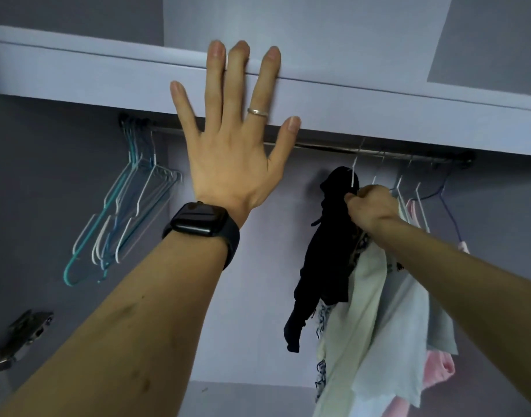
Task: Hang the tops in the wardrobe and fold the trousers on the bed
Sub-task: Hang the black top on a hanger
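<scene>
At top centre the left hand (231,145) lies flat on the wardrobe shelf edge (378,106), fingers (216,70) straight and spread, grasping nothing. Right of centre, the right hand (369,206) clutches the black top (327,254) at its white hanger (352,176) below the rail (408,153), beside a cream top (354,311). Empty hangers (126,206) bunch at left.

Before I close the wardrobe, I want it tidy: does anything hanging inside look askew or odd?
Yes. The black top, held near its hanger by the right hand, hangs bunched and twisted into a narrow rope instead of spread out. The other tops beside it hang flatter.
</scene>
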Motion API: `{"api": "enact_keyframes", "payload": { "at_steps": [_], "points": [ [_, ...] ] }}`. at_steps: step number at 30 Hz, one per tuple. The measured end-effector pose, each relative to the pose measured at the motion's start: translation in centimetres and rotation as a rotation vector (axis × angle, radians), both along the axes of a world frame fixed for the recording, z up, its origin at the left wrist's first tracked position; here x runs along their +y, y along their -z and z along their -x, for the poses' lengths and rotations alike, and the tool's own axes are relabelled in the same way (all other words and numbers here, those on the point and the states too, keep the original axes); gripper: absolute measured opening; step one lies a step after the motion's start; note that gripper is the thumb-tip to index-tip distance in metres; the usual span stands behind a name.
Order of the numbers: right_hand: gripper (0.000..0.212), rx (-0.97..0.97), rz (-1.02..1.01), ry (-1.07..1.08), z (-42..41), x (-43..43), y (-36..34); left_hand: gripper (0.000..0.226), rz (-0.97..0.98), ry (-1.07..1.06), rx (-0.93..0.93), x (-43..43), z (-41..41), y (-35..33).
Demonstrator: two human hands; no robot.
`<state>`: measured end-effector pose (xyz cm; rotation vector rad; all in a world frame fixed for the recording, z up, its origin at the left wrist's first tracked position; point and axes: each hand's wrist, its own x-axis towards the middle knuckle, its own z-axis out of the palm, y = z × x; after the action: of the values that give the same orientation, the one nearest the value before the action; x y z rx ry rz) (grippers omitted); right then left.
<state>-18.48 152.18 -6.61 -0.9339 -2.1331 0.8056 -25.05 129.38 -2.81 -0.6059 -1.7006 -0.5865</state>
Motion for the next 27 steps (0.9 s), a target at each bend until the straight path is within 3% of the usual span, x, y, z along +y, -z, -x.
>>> {"api": "enact_keyframes", "payload": {
  "at_steps": [5,14,19,24,27],
  "points": [
    [0.036,-0.159,-0.024,0.059,1.2,1.0,2.4,0.065,-0.027,0.013,0.031,0.3,0.4,-0.2],
    [0.046,-0.177,0.037,0.223,-0.3,4.7,2.1,0.064,-0.04,0.0,0.041,0.3,0.6,-0.5],
    [0.039,-0.246,-0.14,0.154,1.3,4.1,3.0,0.064,-0.052,-0.007,0.033,0.5,0.4,-0.3],
    [0.044,-0.258,-0.062,0.129,1.0,3.5,3.0,0.064,-0.026,0.0,-0.007,0.3,0.2,0.1],
    [0.058,-0.274,0.013,0.127,-1.0,2.6,2.9,0.064,0.005,0.008,-0.045,0.2,-0.5,-0.4]
  ]
}}
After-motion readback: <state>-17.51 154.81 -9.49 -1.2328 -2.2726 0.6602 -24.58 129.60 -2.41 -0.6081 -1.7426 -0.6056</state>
